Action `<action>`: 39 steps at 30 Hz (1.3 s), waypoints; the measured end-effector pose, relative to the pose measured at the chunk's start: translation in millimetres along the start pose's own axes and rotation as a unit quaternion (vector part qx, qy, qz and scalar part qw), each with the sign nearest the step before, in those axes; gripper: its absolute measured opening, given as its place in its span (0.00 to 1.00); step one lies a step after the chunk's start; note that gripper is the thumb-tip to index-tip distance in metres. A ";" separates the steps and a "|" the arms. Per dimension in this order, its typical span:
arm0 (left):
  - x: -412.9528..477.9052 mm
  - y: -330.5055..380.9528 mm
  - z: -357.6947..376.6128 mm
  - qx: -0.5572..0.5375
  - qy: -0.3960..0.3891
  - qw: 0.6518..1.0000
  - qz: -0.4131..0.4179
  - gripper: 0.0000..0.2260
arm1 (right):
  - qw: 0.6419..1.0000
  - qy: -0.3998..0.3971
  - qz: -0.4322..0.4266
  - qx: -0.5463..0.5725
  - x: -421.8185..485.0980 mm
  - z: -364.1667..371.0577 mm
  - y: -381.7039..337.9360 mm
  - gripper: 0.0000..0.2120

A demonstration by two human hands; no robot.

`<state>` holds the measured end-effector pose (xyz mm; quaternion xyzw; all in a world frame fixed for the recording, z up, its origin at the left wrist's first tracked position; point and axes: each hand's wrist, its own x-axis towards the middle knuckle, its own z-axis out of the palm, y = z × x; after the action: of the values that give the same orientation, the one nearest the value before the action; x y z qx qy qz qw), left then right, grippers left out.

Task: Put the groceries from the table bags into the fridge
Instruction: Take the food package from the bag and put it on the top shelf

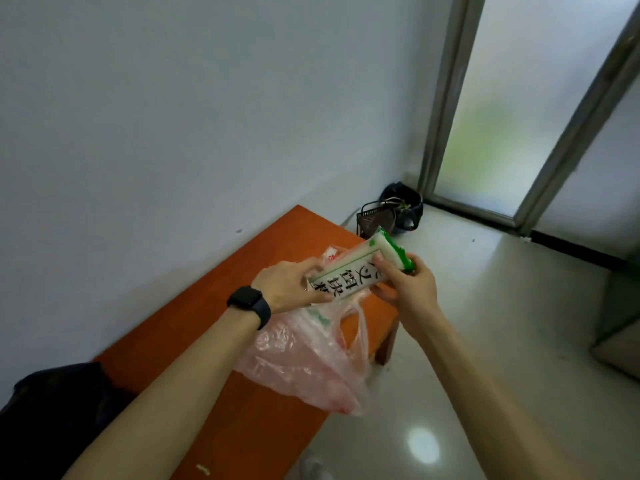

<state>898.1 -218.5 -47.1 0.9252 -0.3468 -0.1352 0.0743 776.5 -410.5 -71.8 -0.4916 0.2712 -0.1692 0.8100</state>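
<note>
White-and-green packet (349, 275): being held in the air above the pink bag, over the worktop's right edge.
Left hand (287, 289): gripping the packet's near end.
Right hand (408, 289): clasping its far end.
Pink bag (298, 362): lying on the orange worktop (291, 230), sagging past its right edge.

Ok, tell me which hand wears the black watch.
The left hand: its wrist carries the watch; the right hand has a bare wrist. Both grip the packet.
</note>
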 end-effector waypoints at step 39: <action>-58.4 -240.0 114.2 0.070 0.065 0.959 -0.267 0.21 | 0.978 -0.044 0.064 -0.192 59.9 100.8 111.1 0.17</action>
<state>970.5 -5.2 -199.7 0.9937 -0.0904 -0.0653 -0.0067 886.0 -320.7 -149.6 -0.6267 0.2939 -0.0397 0.7207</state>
